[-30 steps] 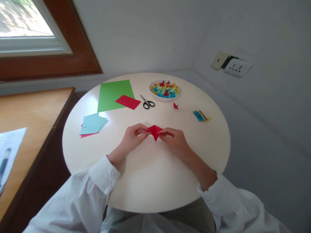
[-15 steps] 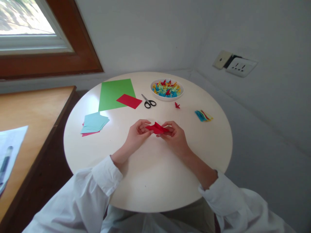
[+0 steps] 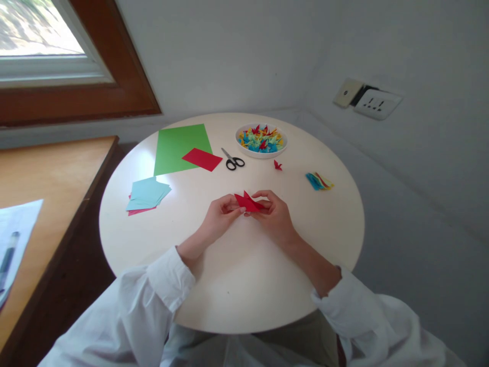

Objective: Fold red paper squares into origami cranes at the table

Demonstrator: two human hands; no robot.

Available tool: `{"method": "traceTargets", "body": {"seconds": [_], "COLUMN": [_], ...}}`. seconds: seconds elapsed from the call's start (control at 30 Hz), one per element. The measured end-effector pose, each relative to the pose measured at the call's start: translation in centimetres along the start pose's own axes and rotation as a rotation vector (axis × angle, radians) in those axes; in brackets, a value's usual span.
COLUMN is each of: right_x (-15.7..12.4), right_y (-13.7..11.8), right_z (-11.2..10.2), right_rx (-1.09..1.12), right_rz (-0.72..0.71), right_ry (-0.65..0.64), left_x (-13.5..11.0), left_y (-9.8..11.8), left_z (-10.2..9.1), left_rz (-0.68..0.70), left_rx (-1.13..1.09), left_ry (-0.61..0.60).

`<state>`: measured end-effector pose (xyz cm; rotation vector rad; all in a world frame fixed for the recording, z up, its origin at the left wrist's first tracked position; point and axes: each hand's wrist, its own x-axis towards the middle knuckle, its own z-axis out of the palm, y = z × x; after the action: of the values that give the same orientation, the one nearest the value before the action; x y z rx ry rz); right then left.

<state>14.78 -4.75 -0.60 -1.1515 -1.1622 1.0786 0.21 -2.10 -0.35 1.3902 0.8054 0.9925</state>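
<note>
A folded piece of red origami paper (image 3: 248, 203) is held between both hands above the middle of the round table, with points standing up at its top. My left hand (image 3: 222, 216) pinches its left side, the thumb at the lower edge. On the other side my right hand (image 3: 275, 213) grips the right part, fingers partly behind the paper. Beyond the hands lies a small red paper crane (image 3: 277, 165). Black-handled scissors (image 3: 234, 161) lie farther off, beside a red paper rectangle (image 3: 202, 159).
A white dish (image 3: 280, 151) at the back holds many colourful folded papers. A green sheet (image 3: 181, 145) lies back left, a stack of light-blue squares (image 3: 147, 194) at left, and folded strips (image 3: 319, 181) at right. A wooden desk (image 3: 57, 168) stands left of the white table (image 3: 237, 285).
The red paper's left tip has swung upward, so two points now stand up instead of a flatter, spread shape. My left hand has shifted slightly right and down.
</note>
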Motion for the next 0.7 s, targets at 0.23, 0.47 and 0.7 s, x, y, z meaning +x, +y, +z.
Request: {"method": "traceTargets", "body": {"seconds": [0.23,0.47,0.7], "right_x": [-0.06,-0.22,0.23], "right_y": [0.25,0.05,0.36], "right_z": [-0.04,0.12,-0.14], "right_rx": [-0.077,-0.059,-0.039], "right_rz": [-0.055,-0.066,-0.085], "right_ry": [-0.029,-0.088,0.004], "left_x": [0.1,0.13,-0.03], "left_y": [-0.47,-0.53,-0.22], "left_z": [-0.2,-0.35,-0.26], "left_rz": [0.007,0.002,0.003], "left_rx": [0.062,0.119,0.161], "left_ry": [0.035,0.125,0.14]}}
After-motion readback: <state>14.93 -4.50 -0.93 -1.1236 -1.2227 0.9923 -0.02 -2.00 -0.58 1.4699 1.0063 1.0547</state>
